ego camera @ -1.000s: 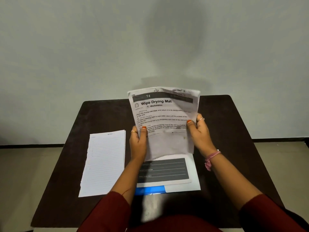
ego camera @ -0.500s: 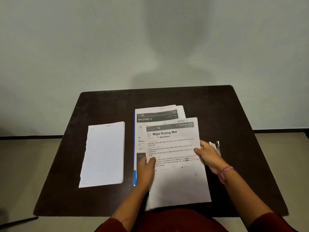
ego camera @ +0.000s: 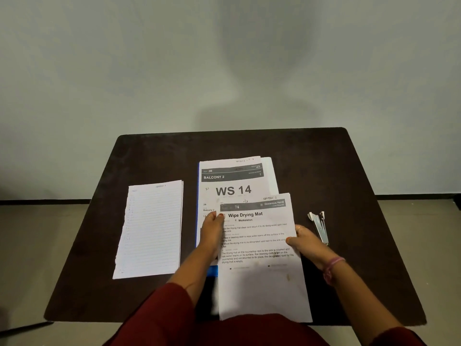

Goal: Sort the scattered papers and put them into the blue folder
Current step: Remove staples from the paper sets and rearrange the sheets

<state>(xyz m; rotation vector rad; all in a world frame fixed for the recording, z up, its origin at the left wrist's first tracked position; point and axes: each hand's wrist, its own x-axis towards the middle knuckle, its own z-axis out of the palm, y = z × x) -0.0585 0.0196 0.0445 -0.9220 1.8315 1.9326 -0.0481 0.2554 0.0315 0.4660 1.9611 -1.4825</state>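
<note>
Left hand [ego camera: 212, 233] flat along the left edge of the "Wipe Drying Mat" sheet [ego camera: 262, 260], fingers stretched out and pressing; right hand [ego camera: 308, 243] on the sheet's right edge, thumb on top, though whether the fingers curl under the paper I can't tell. And that's the change: a second ago this sheet was held up in the air between both hands, and now it's down flat, near the front edge of the desk [ego camera: 324, 171], its lower end hanging just over that edge. It overlaps the bottom of the "WS 14" sheet [ego camera: 232, 188], sitting skewed to the right of the stack, so by my reading it's being laid on the pile but isn't squared up yet.

The blue folder [ego camera: 212, 270] lies under that stack in the middle of the desk, only a blue strip showing along the left side and at the bottom. The lined sheets [ego camera: 152, 231] sit apart toward the left edge, outside the folder. A metal clip [ego camera: 319, 228] rests just beyond the right hand.
</note>
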